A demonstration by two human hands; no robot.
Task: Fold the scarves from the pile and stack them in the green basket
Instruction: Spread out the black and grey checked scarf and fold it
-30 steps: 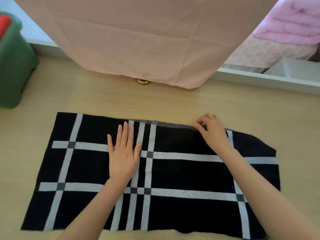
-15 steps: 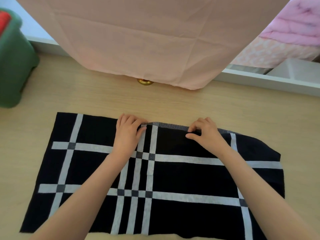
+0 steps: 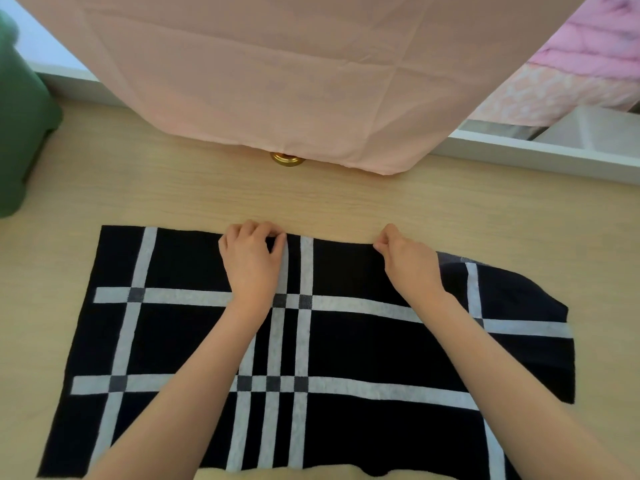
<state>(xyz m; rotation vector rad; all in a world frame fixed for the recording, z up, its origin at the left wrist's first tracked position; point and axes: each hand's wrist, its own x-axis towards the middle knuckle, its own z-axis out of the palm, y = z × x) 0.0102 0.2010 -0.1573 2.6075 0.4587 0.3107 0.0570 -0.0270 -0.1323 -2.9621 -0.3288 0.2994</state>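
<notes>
both hands [image 3: 251, 261] pinch scarf's [image 3: 363, 344] far edge

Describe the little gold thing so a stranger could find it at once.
Start at the big pink cloth hanging over the far side of the wooden table. Under its lower hem, beyond the black scarf, peeks the gold thing. It is the only shiny, rounded piece there.
</notes>
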